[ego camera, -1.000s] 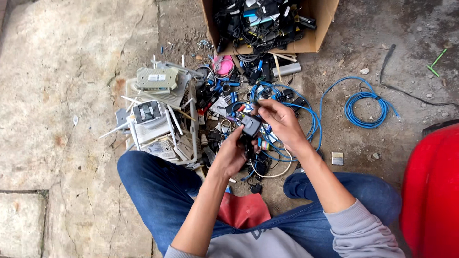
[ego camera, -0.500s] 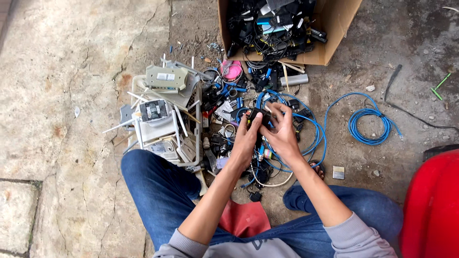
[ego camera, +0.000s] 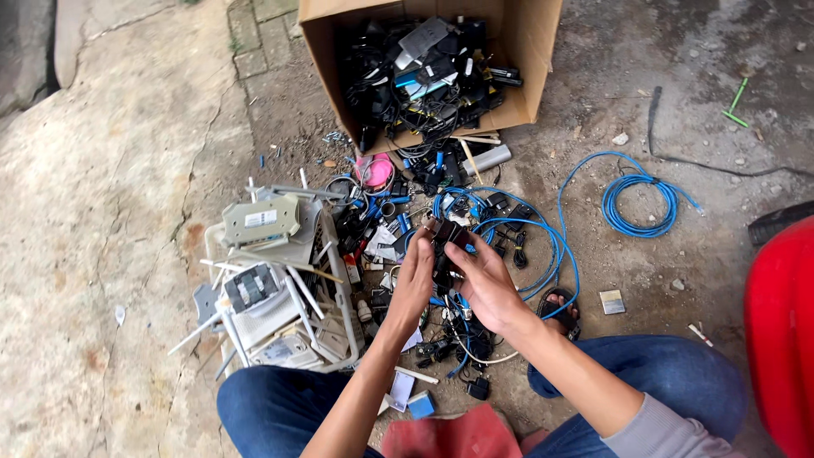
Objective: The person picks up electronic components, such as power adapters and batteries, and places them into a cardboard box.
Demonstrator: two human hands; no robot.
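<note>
Seated on the ground, knees in blue jeans. Left hand (ego camera: 413,284) and right hand (ego camera: 483,284) both closed around a small black adapter (ego camera: 444,246), held just above the tangle of blue cable (ego camera: 543,246) and loose parts. Judgement: keep a steady pinch on the body, working its lead free without tugging neighbours. Left: pile of white routers (ego camera: 271,293). Farther right: coiled blue cable (ego camera: 638,203). Farthest: cardboard box (ego camera: 543,59) full of black adapters.
</note>
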